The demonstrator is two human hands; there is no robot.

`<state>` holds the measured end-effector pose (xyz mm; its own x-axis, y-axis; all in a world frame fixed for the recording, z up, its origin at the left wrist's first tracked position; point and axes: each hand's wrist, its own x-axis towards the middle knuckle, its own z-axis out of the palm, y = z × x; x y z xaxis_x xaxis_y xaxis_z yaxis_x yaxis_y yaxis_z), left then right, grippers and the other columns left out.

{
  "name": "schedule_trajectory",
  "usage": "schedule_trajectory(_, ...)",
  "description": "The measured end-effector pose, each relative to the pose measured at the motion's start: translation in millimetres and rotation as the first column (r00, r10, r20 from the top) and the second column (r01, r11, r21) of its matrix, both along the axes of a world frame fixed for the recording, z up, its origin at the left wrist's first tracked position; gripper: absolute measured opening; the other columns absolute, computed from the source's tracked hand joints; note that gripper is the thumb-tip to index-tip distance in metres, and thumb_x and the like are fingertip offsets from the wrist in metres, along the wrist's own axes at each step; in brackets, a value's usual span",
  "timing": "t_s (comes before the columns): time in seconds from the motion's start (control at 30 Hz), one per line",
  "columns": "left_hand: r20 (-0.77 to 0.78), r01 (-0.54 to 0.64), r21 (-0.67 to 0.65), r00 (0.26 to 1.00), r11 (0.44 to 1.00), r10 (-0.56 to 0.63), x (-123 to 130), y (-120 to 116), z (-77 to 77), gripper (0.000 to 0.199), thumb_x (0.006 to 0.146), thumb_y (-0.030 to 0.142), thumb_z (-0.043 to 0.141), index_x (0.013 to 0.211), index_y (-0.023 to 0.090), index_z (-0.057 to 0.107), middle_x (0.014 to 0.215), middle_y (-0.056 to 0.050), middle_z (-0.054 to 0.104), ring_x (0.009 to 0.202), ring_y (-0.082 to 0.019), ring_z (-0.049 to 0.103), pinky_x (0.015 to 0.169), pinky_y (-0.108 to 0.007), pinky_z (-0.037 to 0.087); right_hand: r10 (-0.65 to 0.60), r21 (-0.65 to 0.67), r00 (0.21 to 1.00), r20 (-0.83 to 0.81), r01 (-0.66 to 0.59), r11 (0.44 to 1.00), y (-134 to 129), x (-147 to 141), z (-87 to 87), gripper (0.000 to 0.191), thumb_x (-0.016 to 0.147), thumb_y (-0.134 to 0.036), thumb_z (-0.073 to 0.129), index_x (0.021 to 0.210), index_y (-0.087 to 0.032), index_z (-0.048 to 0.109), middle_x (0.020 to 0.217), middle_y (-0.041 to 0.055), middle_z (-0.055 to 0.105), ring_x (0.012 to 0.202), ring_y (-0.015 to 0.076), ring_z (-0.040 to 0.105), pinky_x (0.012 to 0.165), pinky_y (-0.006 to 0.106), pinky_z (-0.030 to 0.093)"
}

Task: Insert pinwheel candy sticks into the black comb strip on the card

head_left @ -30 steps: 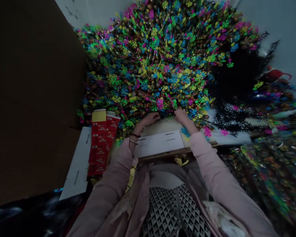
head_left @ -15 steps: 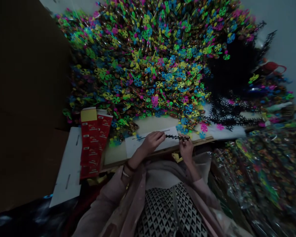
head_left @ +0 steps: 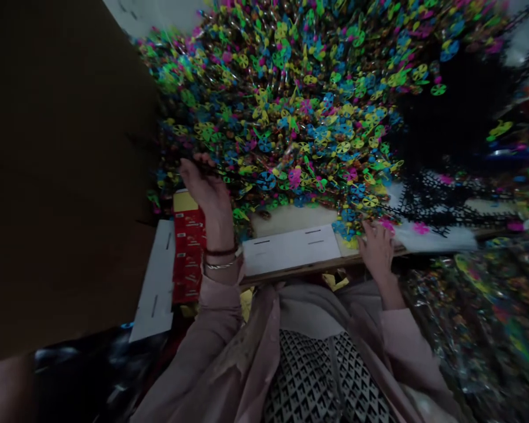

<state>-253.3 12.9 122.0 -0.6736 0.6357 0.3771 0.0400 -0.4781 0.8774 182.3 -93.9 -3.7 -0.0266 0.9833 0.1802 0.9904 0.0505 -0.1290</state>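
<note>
My left hand was half-curled, its hold impossible to tell, while my right hand, loosely open, needed a light touch near the colourful pieces just beside it.

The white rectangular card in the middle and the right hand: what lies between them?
In the head view, small blue and yellow plastic pieces and some pale board lie there.

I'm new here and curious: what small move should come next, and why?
Perhaps the right hand should pinch a piece from the colourful pile: its fingers, seemingly loosely spread, are at the pile's near edge, while the left hand is over by the red sheet.
</note>
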Motion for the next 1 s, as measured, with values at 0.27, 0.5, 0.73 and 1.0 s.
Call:
schedule_trajectory(0.27,0.262,-0.112,0.043,0.960,0.993,0.097,57,-41,-2.7,0.025,0.091,0.046,0.048,0.085,0.022,0.045,0.083,0.000,0.059,0.075,-0.008,0.061,0.072,-0.022,0.049,0.088,-0.003,0.996,-0.030,-0.088,0.996,22,-47,48.9,0.063,0.086,-0.032,0.052,0.144,-0.018,0.031,0.134,0.0204,0.044,0.115,0.0379,0.044,0.089,0.053,0.040)
schedule_trajectory(0.5,0.205,0.013,-0.058,0.979,0.998,-0.001,56,-71,5.4,0.034,0.083,0.055,0.058,0.085,0.022,0.049,0.073,0.004,0.058,0.063,-0.007,0.059,0.058,-0.018,0.048,0.617,0.029,0.608,-0.500,-0.700,0.713,36,-148,39.2,0.036,0.094,-0.018,0.039,0.123,-0.023,0.060,0.111,0.0067,0.063,0.106,0.0195,0.054,0.093,0.033,0.044)
schedule_trajectory(0.73,-0.113,0.217,-0.585,0.932,0.782,-0.343,43,-164,-1.5,0.030,0.075,0.046,0.068,0.087,0.019,0.061,0.069,0.001,0.067,0.062,-0.014,0.066,0.057,-0.023,0.052,0.771,-0.017,0.569,-0.285,-0.808,0.589,61,-224,29.1,0.040,0.090,-0.010,0.044,0.126,-0.022,0.058,0.121,0.0097,0.060,0.112,0.0217,0.053,0.094,0.036,0.043)
schedule_trajectory(1.0,0.010,0.339,-0.822,0.813,0.458,-0.583,51,-204,-30.2,0.033,0.085,0.052,0.052,0.085,0.019,0.058,0.075,-0.002,0.070,0.065,-0.015,0.068,0.052,-0.021,0.047,0.967,-0.115,0.250,-0.035,-0.963,0.245,77,-201,28.4,0.032,0.090,-0.006,0.043,0.110,-0.019,0.064,0.129,0.0078,0.057,0.133,0.0222,0.037,0.108,0.043,0.031)
